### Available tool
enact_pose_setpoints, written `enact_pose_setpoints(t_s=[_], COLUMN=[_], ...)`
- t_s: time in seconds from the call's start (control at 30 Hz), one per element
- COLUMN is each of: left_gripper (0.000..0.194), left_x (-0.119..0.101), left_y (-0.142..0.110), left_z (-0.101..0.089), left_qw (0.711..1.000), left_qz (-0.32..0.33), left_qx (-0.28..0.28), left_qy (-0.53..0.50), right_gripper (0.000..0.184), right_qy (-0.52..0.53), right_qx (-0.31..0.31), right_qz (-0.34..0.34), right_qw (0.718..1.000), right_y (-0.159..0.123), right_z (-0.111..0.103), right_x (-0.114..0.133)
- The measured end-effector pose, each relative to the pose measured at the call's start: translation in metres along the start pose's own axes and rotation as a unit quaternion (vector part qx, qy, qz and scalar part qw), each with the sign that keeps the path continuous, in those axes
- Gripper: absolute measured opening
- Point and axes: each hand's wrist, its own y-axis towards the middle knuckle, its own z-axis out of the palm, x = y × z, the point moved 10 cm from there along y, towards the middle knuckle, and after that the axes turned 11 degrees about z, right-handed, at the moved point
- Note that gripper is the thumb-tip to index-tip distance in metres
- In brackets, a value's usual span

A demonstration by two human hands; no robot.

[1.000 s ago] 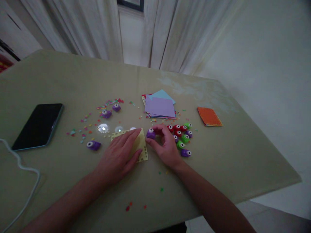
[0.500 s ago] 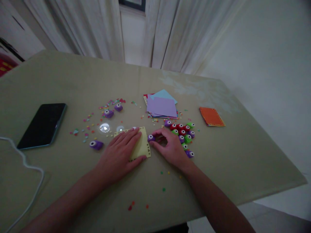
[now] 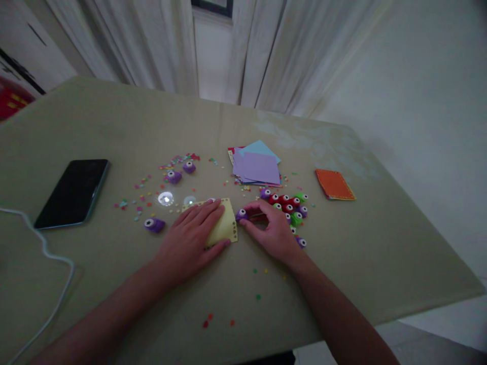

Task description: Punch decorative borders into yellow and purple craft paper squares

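My left hand lies flat on a sheet of yellow paper, its fingers stretched out and covering much of the sheet. Small punched holes run along the paper's visible edges. Between thumb and forefinger, my right hand grips a small purple paper punch with a white round button, right beside the paper's right edge. Whether the punch touches the paper I cannot tell. Behind the right hand stand several red punches, green punches and purple ones, partly hidden by it.
Three purple punches stand to the left, amid scattered paper confetti. A stack of coloured paper lies further back. An orange paper square is on the right; a dark tablet and a white cable are on the left.
The purple punch in my right hand has shifted slightly right, off the yellow paper's edge. My left hand stays on the sheet. The whole view has shifted a little.
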Motion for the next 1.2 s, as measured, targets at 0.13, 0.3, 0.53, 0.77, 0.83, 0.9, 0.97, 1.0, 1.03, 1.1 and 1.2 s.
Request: enact_pose_setpoints(t_s=[0.13,0.3,0.53,0.77,0.83,0.9,0.97,1.0,1.03,1.1,1.2], left_gripper=[0.067,0.067,0.067,0.067,0.068,0.068,0.069,0.070,0.071,0.073,0.071], left_x=[-0.0001,-0.0008,-0.0011,-0.0002,-0.0007,-0.0015,-0.0022,-0.0023,-0.0021,-0.0017,-0.0017], left_y=[-0.0005,-0.0004,-0.0001,-0.0005,-0.0002,0.0001,0.0001,0.0000,-0.0001,-0.0005,-0.0008], left_z=[0.0004,0.0010,0.0004,0.0019,0.0021,0.0017,0.0015,0.0015,0.0019,0.0035,0.0070], left_qw=[1.000,1.000,1.000,1.000,1.000,1.000,1.000,1.000,1.000,1.000,0.999], left_qz=[0.001,0.000,-0.003,-0.009,-0.007,-0.004,-0.001,-0.001,-0.001,0.000,0.005], left_qx=[0.003,0.009,0.009,0.015,0.018,0.018,0.016,0.015,0.016,0.020,0.029], left_qy=[0.008,0.014,0.006,-0.001,0.005,0.010,0.012,0.013,0.014,0.016,0.020], right_gripper=[0.016,0.016,0.016,0.017,0.017,0.017,0.018,0.019,0.019,0.019,0.017], right_qy=[-0.012,-0.015,-0.019,-0.018,-0.016,-0.016,-0.031,-0.042,-0.052,-0.060,-0.051], right_qx=[0.001,-0.011,-0.019,-0.017,-0.008,-0.003,-0.006,-0.008,-0.010,-0.008,0.006], right_qz=[-0.003,-0.009,-0.018,-0.013,-0.011,-0.013,-0.020,-0.024,-0.027,-0.028,-0.029], right_qw=[1.000,1.000,0.999,1.000,1.000,1.000,0.999,0.999,0.998,0.998,0.998], right_y=[-0.0010,-0.0022,-0.0025,-0.0025,-0.0029,-0.0031,-0.0033,-0.0033,-0.0032,-0.0028,-0.0021], right_z=[0.0006,-0.0018,-0.0026,-0.0022,-0.0005,0.0004,0.0002,0.0000,0.0000,0.0010,0.0037], right_x=[0.0022,0.0052,0.0065,0.0043,0.0041,0.0044,0.0057,0.0063,0.0066,0.0063,0.0054])
